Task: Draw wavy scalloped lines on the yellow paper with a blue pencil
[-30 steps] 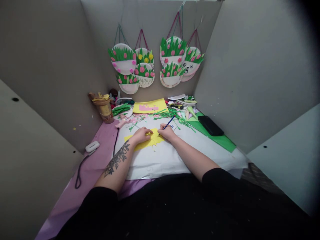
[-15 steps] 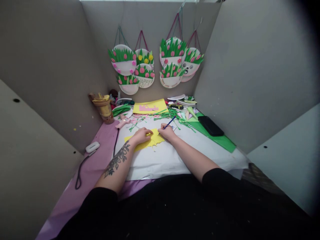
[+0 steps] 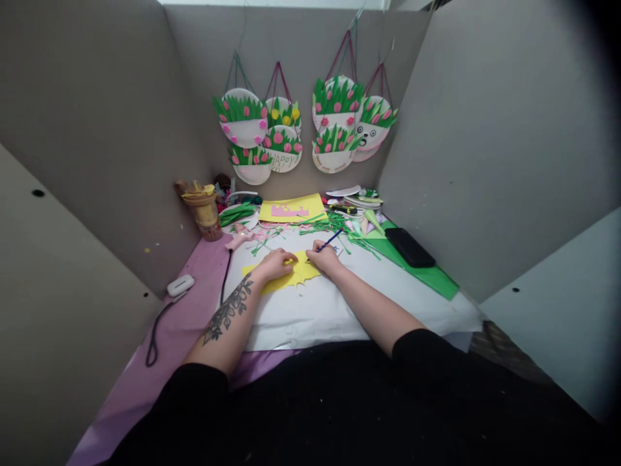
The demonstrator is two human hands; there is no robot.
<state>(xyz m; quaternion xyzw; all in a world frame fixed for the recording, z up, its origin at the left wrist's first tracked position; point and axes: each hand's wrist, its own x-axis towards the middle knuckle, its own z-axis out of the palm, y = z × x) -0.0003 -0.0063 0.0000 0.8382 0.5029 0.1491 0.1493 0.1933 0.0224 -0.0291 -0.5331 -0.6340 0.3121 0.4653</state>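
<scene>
Left grip flat, right grip tight.

Grey partition walls enclose a table under a purple cloth, with paper-plate crafts hanging behind.

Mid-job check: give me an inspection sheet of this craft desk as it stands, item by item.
Surface: white paper sheet over a purple table cover.
Job's things: jagged yellow paper cutout flat on the white sheet; thin blue pen, tip on it.
Clutter: green paper strips, yellow sheet with pink cutout, flat black case on a green sheet, tan lidded cup, pink glue gun.
Hands: left hand presses on the cutout; right hand grips the pen.
Cables: black cable beside a small white case, left of the sheet.
Surroundings: grey board walls; paper-plate flower baskets hang on the back wall.
</scene>
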